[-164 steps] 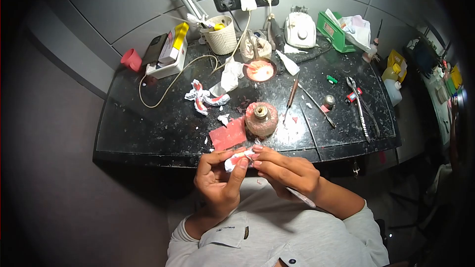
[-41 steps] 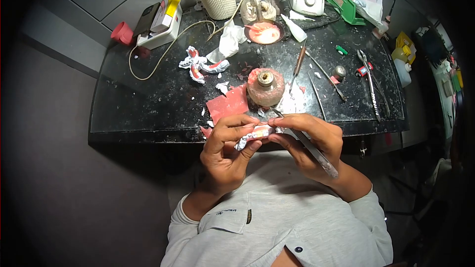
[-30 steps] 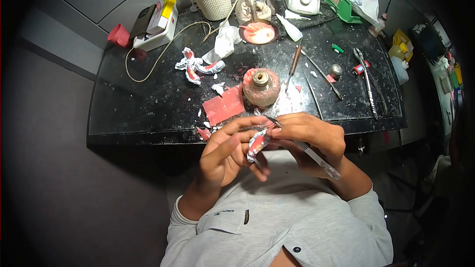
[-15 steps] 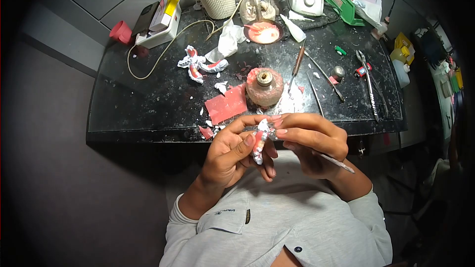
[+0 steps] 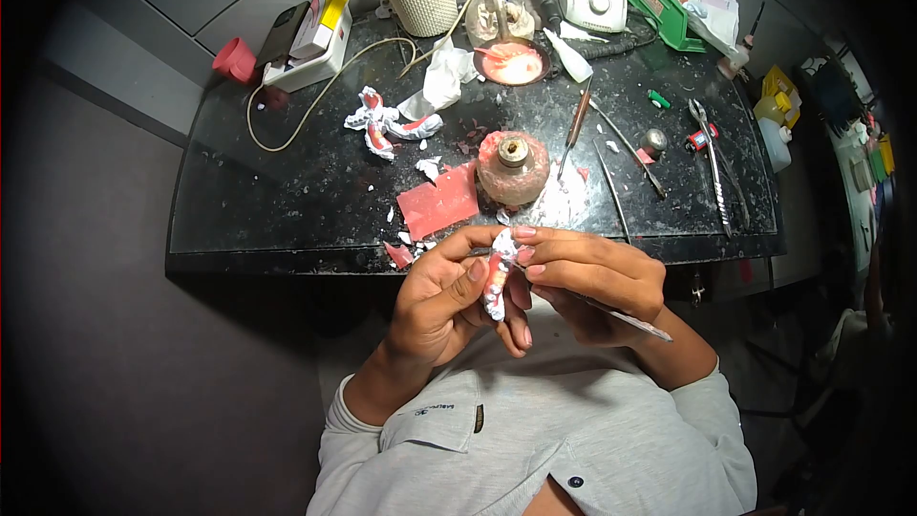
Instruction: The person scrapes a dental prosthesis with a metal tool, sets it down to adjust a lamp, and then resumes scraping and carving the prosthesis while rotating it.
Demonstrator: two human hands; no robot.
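Between the fingers of my left hand (image 5: 432,308) is a small dental model (image 5: 496,285) of white plaster with pink wax and a row of teeth, held above my lap at the table's front edge. My right hand (image 5: 607,272) grips a slim metal wax carver (image 5: 642,327), its handle end sticking out below the palm toward the right. The carver's working tip is hidden by my fingers. My right fingertips are at the model's upper end, close to its white plaster.
A pink wax sheet (image 5: 437,204) and a glass spirit burner (image 5: 513,169) stand just beyond my hands. Other plaster-and-wax models (image 5: 379,124) lie left. Behind is a pan of pink wax (image 5: 512,63). Right are a wax knife (image 5: 577,120), metal instruments (image 5: 613,189) and pliers (image 5: 711,162).
The model has shifted slightly left and stands a bit more upright. My right hand and the carver have moved slightly left; both hands keep their holds.
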